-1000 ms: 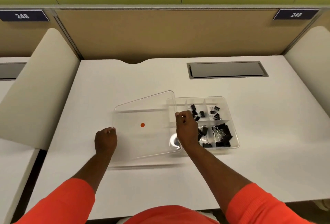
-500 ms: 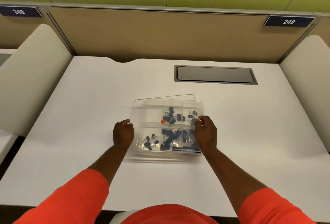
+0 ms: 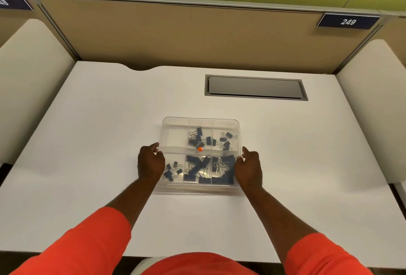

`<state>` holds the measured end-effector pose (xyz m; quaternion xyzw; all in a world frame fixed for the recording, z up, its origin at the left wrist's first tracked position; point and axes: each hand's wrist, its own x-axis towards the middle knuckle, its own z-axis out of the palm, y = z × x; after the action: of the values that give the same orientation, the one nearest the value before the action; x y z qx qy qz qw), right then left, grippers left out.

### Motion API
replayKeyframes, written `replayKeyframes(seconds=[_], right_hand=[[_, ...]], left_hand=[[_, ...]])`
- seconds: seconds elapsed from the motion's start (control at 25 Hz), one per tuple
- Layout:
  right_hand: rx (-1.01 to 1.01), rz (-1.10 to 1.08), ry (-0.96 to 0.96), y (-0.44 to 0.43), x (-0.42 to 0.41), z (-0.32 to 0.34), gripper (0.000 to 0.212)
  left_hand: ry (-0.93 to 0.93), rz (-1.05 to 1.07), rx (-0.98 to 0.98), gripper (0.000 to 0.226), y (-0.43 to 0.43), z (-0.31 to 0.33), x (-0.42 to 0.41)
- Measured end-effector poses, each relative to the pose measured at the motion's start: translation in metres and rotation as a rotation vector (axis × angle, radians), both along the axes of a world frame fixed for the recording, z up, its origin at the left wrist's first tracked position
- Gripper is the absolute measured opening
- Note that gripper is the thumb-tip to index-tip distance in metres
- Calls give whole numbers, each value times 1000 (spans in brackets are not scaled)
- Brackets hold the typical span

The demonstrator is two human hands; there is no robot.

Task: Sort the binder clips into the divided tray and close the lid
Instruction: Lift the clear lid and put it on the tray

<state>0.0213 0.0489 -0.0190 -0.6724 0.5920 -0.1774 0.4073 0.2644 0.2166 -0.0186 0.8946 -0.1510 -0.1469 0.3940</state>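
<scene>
Head view, looking down on white worktop (image 3: 109,132). Seeing clear divided tray (image 3: 197,189) near the middle, with clear lid (image 3: 175,136) lying over it and orange dot (image 3: 200,149) at lid centre. Reading black binder clips (image 3: 198,168) through the plastic in back-middle, back-right and all three front compartments. Blurred by lid glare, so can't count them; bigger ones look to sit front-middle and front-right. Left hand (image 3: 150,162) curled onto lid's left edge, right hand (image 3: 249,168) curled onto its right edge, contact points mostly hidden behind knuckles. Can't tell whether lid is snapped down or just resting. Beyond tray: grey hatch (image 3: 256,87) set in worktop, sign reading 249 (image 3: 348,22) on partition, second sign (image 3: 13,2) cut off at left. Orange sleeves (image 3: 87,241) cropped at bottom edge.
</scene>
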Motion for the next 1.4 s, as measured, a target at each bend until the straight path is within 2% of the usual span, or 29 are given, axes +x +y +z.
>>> replayKeyframes(seconds=[0.2, 0.48, 0.64, 0.72, 0.84, 1.12, 1.4], right_hand=[[-38, 17, 35, 2, 0, -5, 41], [-203, 199, 257, 10, -4, -17, 50], [-329, 202, 304, 13, -6, -16, 57], [-395, 291, 351, 14, -5, -15, 65], [-469, 471, 406, 21, 3, -17, 71], [-444, 554, 481, 28, 4, -24, 76], [-413, 495, 388, 21, 7, -19, 78]], left_hand=[[-50, -35, 59, 33, 0, -4, 4], [-155, -156, 135, 35, 7, -13, 5], [-335, -289, 239, 59, 12, -17, -4], [-391, -400, 276, 72, 10, -16, -7], [-454, -588, 318, 80, 6, -18, -11], [-464, -675, 388, 84, 8, -21, -14], [-449, -687, 388, 87, 6, -19, -13]])
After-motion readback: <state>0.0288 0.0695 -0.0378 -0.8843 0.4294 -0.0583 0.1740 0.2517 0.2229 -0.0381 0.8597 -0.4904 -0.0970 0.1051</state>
